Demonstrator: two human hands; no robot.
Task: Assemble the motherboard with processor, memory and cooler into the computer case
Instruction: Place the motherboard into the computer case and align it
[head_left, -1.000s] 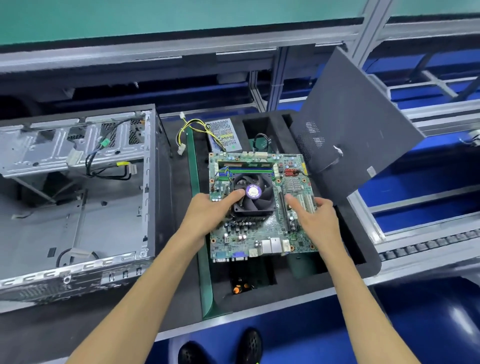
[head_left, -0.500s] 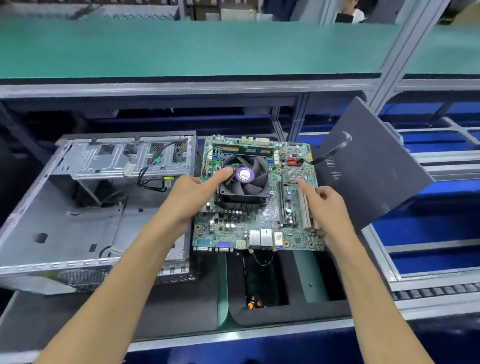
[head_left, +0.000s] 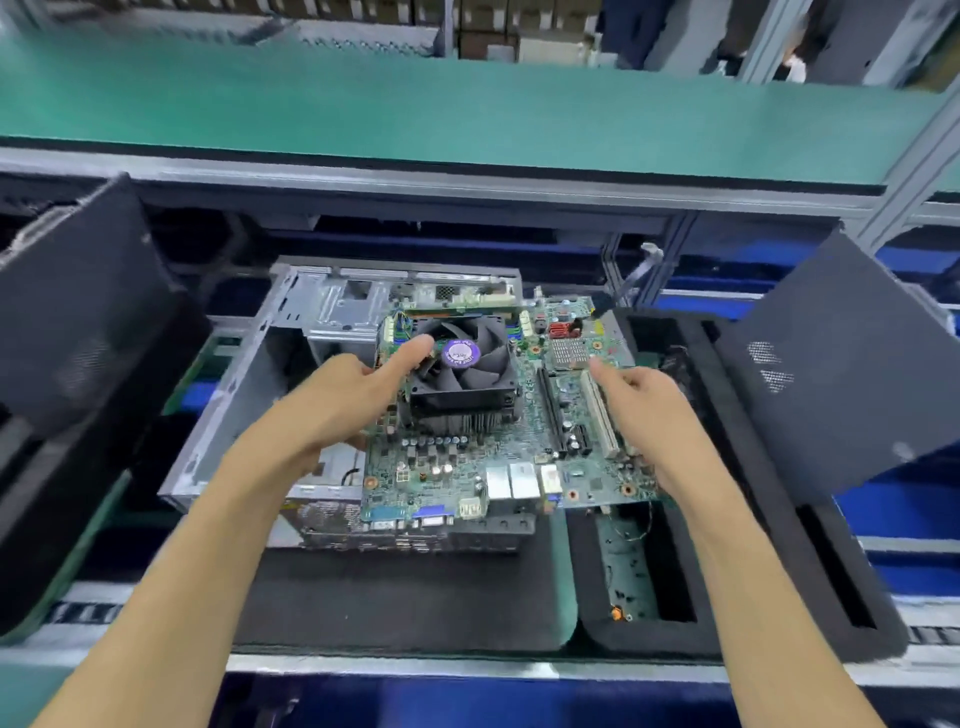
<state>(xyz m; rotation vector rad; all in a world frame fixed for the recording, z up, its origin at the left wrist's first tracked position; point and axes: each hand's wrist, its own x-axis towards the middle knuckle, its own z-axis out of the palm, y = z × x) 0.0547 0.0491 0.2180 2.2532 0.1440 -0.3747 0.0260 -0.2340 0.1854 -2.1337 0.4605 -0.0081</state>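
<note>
The green motherboard (head_left: 498, 457) hangs in the air above the right half of the open grey computer case (head_left: 244, 395). A black fan cooler (head_left: 462, 374) with a purple label sits on the board, and a memory stick (head_left: 457, 310) lies along its far edge. My left hand (head_left: 337, 400) grips the board's left edge, thumb resting on the cooler. My right hand (head_left: 644, 415) holds the right edge, thumb by the white slot. The fingers under the board are hidden.
A black foam tray (head_left: 737, 613) with cut-out pockets lies at the right, a small part in one pocket. Dark side panels lean at the left (head_left: 88, 332) and right (head_left: 841, 374). A green shelf (head_left: 467, 114) runs overhead at the back.
Both hands have lifted the motherboard out of the foam tray and carried it left, from beside the case to over the case's right half.
</note>
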